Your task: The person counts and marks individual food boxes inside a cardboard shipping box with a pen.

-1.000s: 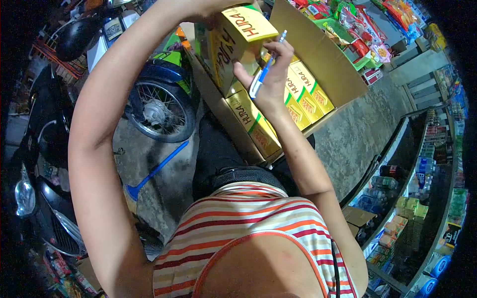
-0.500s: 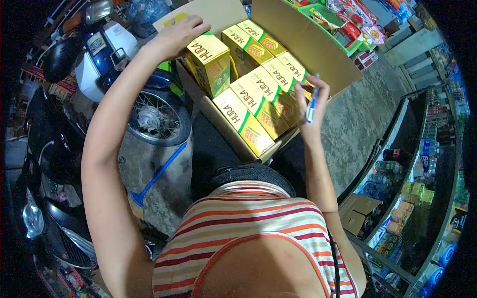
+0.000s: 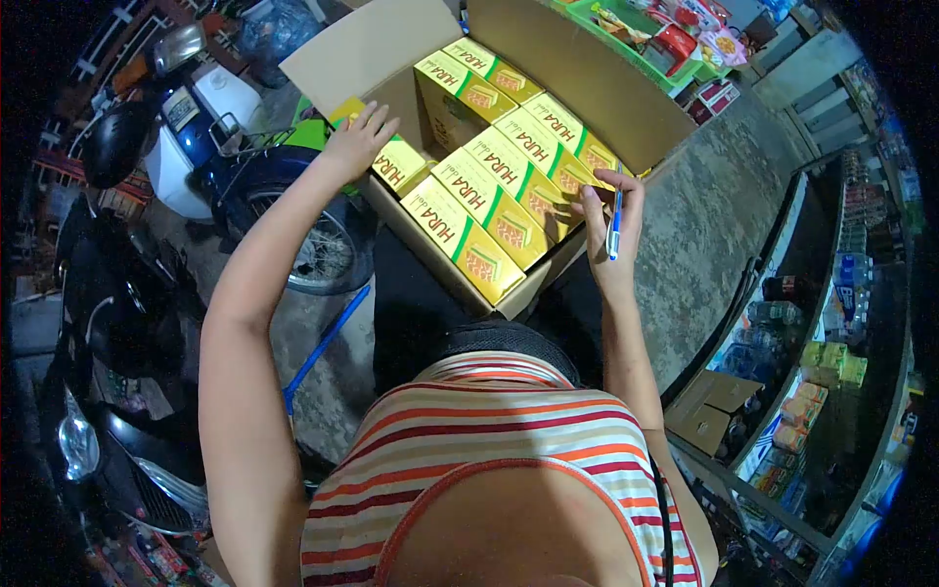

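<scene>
An open cardboard carton rests at my lap, packed with several yellow-and-green HURA cake boxes. My left hand lies over the carton's left side, fingers spread on top of one HURA box that sits down inside. Behind that box is a gap showing the carton's inner wall. At the right rim, my right hand is closed around a blue-and-white pen, its fingers close to the boxes on that side.
Motorbikes stand at the left, and a blue stick lies on the concrete floor. To the right are shelves of bottles and packets, with a small carton. A green basket of snacks is beyond the carton.
The HURA box under my left hand has gone from raised and tilted to down inside the carton. My left hand moved lower with it and its fingers spread. My right hand still holds the pen.
</scene>
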Demonstrator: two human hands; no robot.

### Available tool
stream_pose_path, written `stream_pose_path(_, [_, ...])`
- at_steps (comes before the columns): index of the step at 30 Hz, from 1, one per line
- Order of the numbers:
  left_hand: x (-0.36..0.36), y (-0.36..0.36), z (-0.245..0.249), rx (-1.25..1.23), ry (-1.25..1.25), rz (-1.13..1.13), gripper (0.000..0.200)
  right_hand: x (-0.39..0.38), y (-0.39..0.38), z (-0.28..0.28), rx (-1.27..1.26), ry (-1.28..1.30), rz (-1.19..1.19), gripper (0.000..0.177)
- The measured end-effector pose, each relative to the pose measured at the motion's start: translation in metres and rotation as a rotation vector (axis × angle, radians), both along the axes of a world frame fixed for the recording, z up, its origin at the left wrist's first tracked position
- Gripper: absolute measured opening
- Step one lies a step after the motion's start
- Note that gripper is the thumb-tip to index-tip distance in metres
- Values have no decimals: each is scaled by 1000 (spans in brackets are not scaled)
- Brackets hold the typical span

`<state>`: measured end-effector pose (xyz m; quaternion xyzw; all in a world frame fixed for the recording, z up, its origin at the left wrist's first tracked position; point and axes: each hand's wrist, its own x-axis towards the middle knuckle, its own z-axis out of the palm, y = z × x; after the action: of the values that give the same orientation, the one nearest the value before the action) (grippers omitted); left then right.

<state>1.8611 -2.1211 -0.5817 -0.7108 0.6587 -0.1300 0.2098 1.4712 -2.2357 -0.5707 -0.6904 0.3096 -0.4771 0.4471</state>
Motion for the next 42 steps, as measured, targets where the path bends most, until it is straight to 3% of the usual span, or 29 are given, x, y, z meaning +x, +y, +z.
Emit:
stream_pose_path(3, [6,-6,-18,160,151,109,70,-9,-5,-2,24,27,-7,25])
stream_pose_path(4, [-7,-14,3,161,153,106,70,-12,-6,-4,61,38,-16,25])
stream_pose_path(6, [-25,-30,42,538,195,251,79,-16,-5,-4,100,53,-26,24])
stream_pose_path(7, [-15,-46,42,607,237,263,91,-16,-3,-1,117,24,-18,24])
stream_pose_path(8, [-10,-53,37,606,236,261,91,-15,-3,0,133,-5,-10,24])
stream_pose_path(10, [-23,-74,46,176,288,154,93,-16,-5,0,154,-24,-33,24])
stream_pose_path(11, [-31,-85,43,182,285,144,93,-17,-5,0,174,-39,-55,24])
stream_pose_path(13, [-44,-106,22,-85,146,-92,82,-20,-6,0,204,-33,-73,24])
stream_pose_path(16, [-53,-131,-14,-155,223,-170,93,-26,-9,-4,220,-16,-97,24])
stream_pose_path(21, [-57,-125,-26,-294,385,-167,82,-43,-17,-16,270,10,-98,24])
stream_pose_path(25, [-55,-136,-8,-268,250,-167,55,-54,-21,-25,236,-5,-174,24])
stream_pose_path(26, [-55,-144,-3,-142,230,-101,51,-59,-20,-26,238,-3,-188,24])
stream_pose_path(29, [-41,-153,-39,-238,144,-231,51,-72,-17,-29,272,-73,-211,23])
stream_pose_path(31, [-43,-146,-54,-456,296,-260,53,-80,-16,-30,358,-146,-252,21])
stream_pose_path(32, [-43,-144,-56,-448,297,-274,53,-87,-18,-38,363,-151,-266,21])
stream_pose_path(34, [-48,-136,-54,-490,255,-244,53,-105,-29,-56,398,-86,-221,30])
stream_pose_path(35, [-48,-131,-49,-429,277,-193,52,-106,-35,-61,191,90,-349,37])
stream_pose_path(36, [-49,-126,-38,-366,298,-139,51,-109,-43,-67,197,88,-355,37])
stream_pose_path(38, [-42,-120,-19,-183,157,-154,52,-120,-65,-85,-266,617,-494,35])
stream_pose_path(39, [-45,-121,-2,-99,121,-170,51,-120,-84,-91,-325,517,-460,32])
stream_pose_path(40, [-48,-122,11,-16,86,-183,50,-117,-105,-96,-322,513,-459,32])
stream_pose_path(42, [-43,-128,18,-25,72,-246,50,-107,-153,-106,-25,541,-315,22])
